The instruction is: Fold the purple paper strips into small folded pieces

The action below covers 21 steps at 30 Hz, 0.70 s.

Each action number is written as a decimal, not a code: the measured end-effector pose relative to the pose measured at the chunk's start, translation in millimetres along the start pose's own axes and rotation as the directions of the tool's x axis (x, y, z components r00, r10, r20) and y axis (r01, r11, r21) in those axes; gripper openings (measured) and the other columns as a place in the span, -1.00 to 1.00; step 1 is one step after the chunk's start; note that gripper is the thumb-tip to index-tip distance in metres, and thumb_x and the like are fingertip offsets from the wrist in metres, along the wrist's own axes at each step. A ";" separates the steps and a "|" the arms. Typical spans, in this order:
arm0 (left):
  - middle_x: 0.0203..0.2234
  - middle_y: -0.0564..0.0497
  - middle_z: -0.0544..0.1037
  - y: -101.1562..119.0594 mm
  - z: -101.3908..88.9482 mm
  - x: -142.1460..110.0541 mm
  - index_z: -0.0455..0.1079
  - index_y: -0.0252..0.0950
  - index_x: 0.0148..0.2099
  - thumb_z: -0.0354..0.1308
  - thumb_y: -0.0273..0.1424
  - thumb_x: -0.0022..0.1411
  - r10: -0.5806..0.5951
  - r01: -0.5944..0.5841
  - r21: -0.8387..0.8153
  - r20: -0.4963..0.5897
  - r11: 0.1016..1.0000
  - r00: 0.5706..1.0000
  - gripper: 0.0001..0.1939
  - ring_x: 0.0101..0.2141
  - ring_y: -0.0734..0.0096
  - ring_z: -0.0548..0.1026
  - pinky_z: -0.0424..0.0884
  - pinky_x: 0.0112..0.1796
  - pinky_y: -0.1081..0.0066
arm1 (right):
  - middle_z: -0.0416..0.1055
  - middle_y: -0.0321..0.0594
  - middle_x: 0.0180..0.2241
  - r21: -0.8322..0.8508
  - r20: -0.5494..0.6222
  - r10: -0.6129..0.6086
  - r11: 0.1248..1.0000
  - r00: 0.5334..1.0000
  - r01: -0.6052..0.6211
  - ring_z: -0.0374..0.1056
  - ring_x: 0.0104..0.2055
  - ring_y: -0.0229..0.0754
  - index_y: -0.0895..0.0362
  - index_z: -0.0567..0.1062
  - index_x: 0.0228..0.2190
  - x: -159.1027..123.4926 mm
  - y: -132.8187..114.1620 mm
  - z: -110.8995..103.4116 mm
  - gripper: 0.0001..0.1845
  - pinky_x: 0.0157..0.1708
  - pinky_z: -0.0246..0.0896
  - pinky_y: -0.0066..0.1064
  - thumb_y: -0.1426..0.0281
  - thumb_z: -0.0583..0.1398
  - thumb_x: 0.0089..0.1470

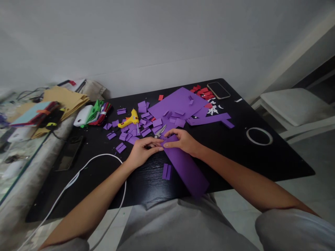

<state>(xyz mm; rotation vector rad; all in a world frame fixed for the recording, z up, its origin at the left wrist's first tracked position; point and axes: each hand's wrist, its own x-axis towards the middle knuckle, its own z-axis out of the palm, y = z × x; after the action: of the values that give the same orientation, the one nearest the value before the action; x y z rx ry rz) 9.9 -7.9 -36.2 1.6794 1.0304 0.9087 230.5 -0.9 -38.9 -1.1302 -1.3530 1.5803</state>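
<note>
Between my two hands is a long strip of purple paper [185, 167], its near end hanging over the table's front edge toward my lap. My left hand [145, 150] pinches the strip's far corner with thumb and fingertips. My right hand [180, 142] grips the same far end, thumb on top and fingers bent around it. Just beyond my fingers lie scissors [160, 131], their handles partly hidden. A folded purple paper piece [166, 171] rests on the table in front of my left hand. Many small folded purple pieces [146, 131] are scattered past my hands.
A yellow glue gun [130, 119] lies among the pieces. Behind are a large purple sheet [170, 103], red scraps [205, 93], white scraps [213, 108] and a phone [218, 90]. A tape ring [259, 136] is at right. A white cable [91, 159] loops at left near another phone [69, 153].
</note>
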 end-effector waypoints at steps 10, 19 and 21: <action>-0.52 0.04 0.52 7.1 0.3 0.2 0.43 -0.33 -0.31 0.20 -0.07 0.31 -0.112 0.115 -0.024 0.098 0.993 0.989 -0.61 -0.52 0.50 0.44 0.36 -0.49 0.52 | 0.51 -0.30 -0.32 -0.030 -0.019 0.000 1.000 1.000 -0.001 0.36 -0.28 -0.20 0.12 0.61 -0.24 2.1 4.4 3.3 -0.52 -0.19 0.27 -0.35 0.26 0.51 -0.27; -0.53 0.09 0.45 4.4 -0.3 -1.9 0.35 -0.30 -0.36 0.11 -0.10 0.38 -0.057 0.047 0.091 0.111 0.995 0.992 -0.62 -0.51 0.51 0.38 0.31 -0.44 0.50 | 0.56 -0.27 -0.38 0.164 0.024 0.145 0.975 0.989 -0.147 0.42 -0.37 -0.20 0.12 0.65 -0.33 -1.6 -0.6 6.6 -0.65 -0.31 0.28 -0.37 0.22 0.48 -0.19; -0.54 0.09 0.44 5.3 -2.4 -0.9 0.34 -0.30 -0.36 0.11 -0.09 0.37 -0.049 0.042 0.081 0.091 0.996 0.995 -0.61 -0.52 0.52 0.37 0.30 -0.45 0.51 | 0.55 -0.27 -0.45 0.255 0.058 0.196 0.945 0.979 -0.204 0.37 -0.45 -0.24 0.15 0.64 -0.42 -0.9 -2.3 3.6 -0.68 -0.39 0.23 -0.40 0.17 0.46 -0.15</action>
<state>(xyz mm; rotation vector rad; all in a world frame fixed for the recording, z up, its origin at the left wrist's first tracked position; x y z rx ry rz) 8.6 -9.1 -30.6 1.7400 1.0495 0.7623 227.3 -2.6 -36.3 -1.1093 -1.0375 1.8679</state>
